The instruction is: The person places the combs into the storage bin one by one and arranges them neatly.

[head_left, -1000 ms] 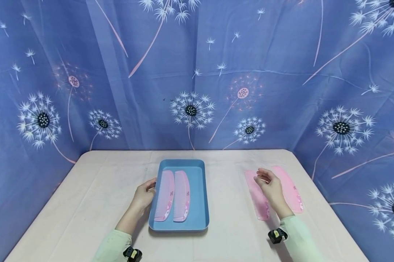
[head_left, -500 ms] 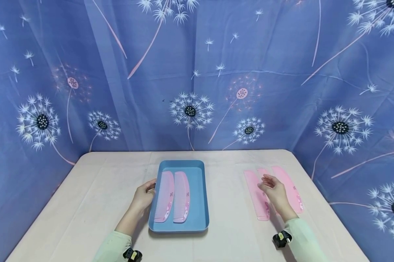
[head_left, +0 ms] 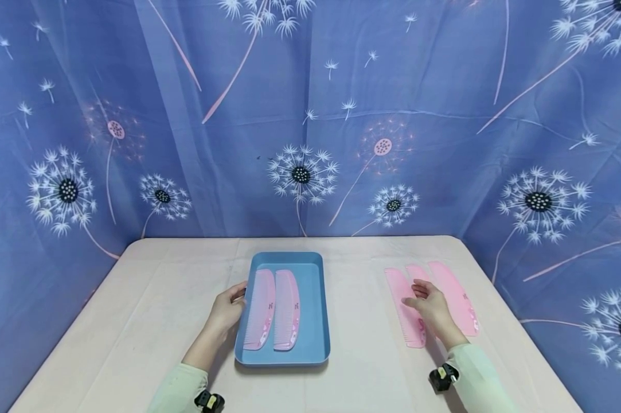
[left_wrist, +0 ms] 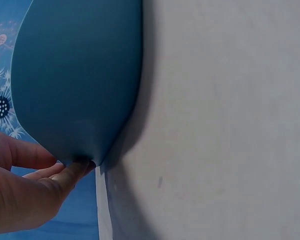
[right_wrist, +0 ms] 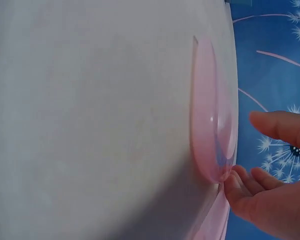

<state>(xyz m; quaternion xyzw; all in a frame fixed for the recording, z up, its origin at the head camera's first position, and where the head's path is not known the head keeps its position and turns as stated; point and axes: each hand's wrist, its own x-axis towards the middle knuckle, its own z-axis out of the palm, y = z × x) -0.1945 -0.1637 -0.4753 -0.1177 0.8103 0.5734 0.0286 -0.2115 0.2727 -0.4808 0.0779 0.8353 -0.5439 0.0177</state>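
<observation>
In the head view, a blue tray (head_left: pixel 312 321) lies on the table with two pink combs in it, a left comb (head_left: pixel 260 310) and a right comb (head_left: pixel 287 310), side by side. My left hand (head_left: pixel 225 314) pinches the tray's left rim, and the left wrist view shows thumb and fingers at the edge of the tray (left_wrist: pixel 75 80). To the right lie three more pink combs: a near-left comb (head_left: pixel 404 307), a middle comb (head_left: pixel 416 272) mostly hidden by my right hand (head_left: pixel 436 312), and a far-right comb (head_left: pixel 452 295). Thumb spread apart, this hand has its fingertips touching a comb's edge (right_wrist: pixel 210 110).
A pale cloth covers the table (head_left: pixel 354 321). Blue dandelion-printed curtain (head_left: pixel 227 149) walls it at the back and both sides. Table surface separates the tray from the loose combs.
My right hand has shifted slightly right and nearer, uncovering the middle comb's far end. The thumb now sits a little lower. My left hand and the tray stay put.
</observation>
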